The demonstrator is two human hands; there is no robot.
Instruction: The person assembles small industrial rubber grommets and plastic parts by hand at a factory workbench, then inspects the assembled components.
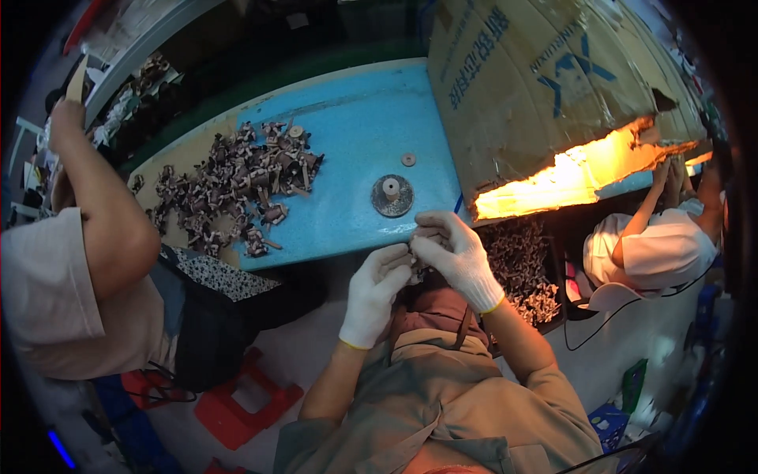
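Both of my hands wear white knit gloves with yellow cuffs and meet just off the front edge of the blue tabletop. My left hand has its fingers curled and pinched at a small grey-brown piece. From the other side my right hand closes its thumb and fingers on the same piece. Most of it is hidden by the gloves, so its exact kind cannot be made out. Just beyond my hands stands a round dark base with a pale upright post. A small pale ring lies behind it.
A heap of small brown moulded pieces covers the table's left part. At right stands a large cardboard box, with bright orange light at its torn lower edge. More brown pieces lie below. People sit at both sides; a red stool is lower left.
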